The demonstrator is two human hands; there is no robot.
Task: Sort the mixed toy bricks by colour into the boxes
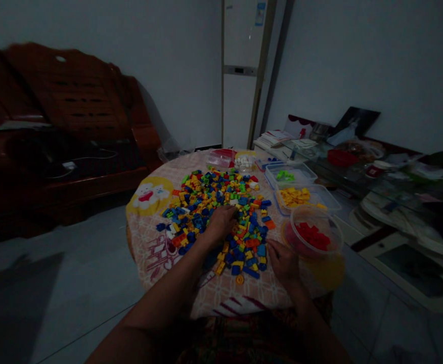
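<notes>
Our left hand [221,220] reaches into the middle of the mixed blocks [196,202], palm down; its fingertips are among the pieces, and we cannot tell whether they are closed on one. Our right hand [285,263] sits low at the pile's near right edge, fingers curled in, but the dim light hides whether anything is pinched there.

The blocks are spread loosely over the tablecloth [151,222], which probably makes single colours easier to spot than in a heap. Just beside the right hand stands the round tub [337,237] with red blocks [313,236], within a short reach. Behind it, the box [330,201] of yellow blocks [295,196] and the box [308,174] of green blocks [285,175] line the table's right side. Their open tops look handy for dropping pieces in, and their walls keep each colour apart from the pile.
</notes>
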